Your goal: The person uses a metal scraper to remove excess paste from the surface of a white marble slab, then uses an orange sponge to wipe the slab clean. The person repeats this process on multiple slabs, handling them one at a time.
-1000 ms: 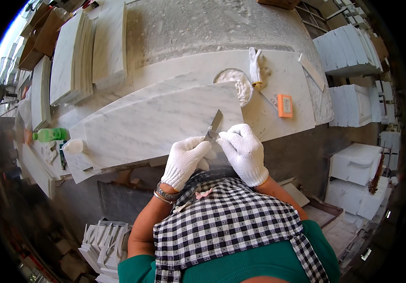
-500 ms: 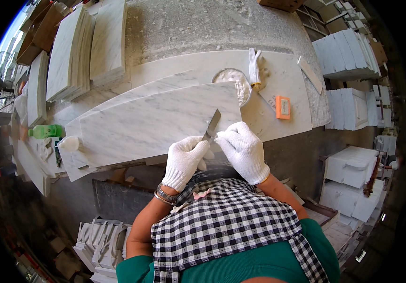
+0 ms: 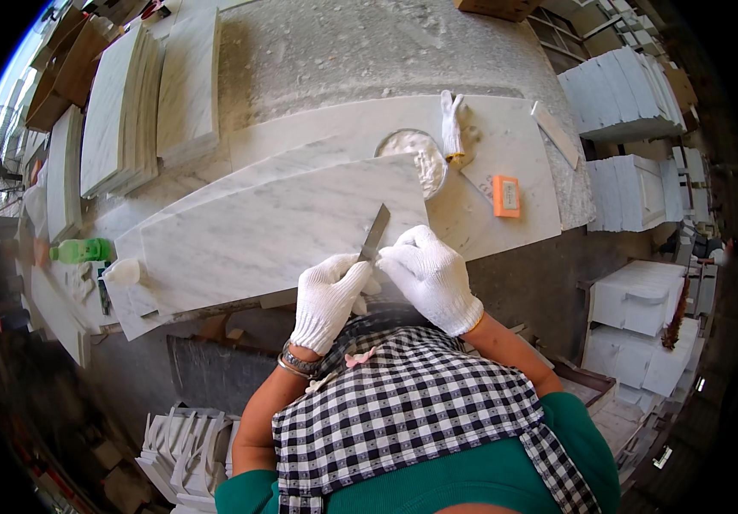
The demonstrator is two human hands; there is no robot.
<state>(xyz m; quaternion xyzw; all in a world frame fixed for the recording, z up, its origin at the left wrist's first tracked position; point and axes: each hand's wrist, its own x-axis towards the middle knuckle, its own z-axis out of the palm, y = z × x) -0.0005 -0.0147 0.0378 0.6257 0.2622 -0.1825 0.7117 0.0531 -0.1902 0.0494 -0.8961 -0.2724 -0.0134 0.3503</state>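
Above the slab (image 3: pixel 249 231): a narrow metal blade (image 3: pixel 375 231) slants away from the checked apron (image 3: pixel 412 403), angled tip foremost, near the slab's right end. Whether that tip touches stone cannot be told.
Left hand (image 3: pixel 328 295): gloved in white knit, it pinches the blade's lower end between thumb and forefinger, the other fingers partly hidden.
Right hand (image 3: pixel 427 276): gloved alike, thumb and fingertips pressed together just beside the blade's lower part; whether anything sits between them cannot be told.
Blade: likely light, thin and stiff, perhaps faintly springy, with an edge that may be sharp. Knit could slip on smooth metal; the lower end, gripped by its flat faces well clear of the tip, looks the surest hold.
Slab: pale and grey-veined, probably heavy, with corners that could chip.
Beyond the right corner: a dish (image 3: pixel 445 177) of white paste (image 3: pixel 426 161), partly hidden by the slab, with a spare glove (image 3: pixel 450 124) and an orange box (image 3: pixel 506 196) to its right.
Far left: a green bottle (image 3: pixel 84 250) lies near a white bottle (image 3: pixel 125 272).
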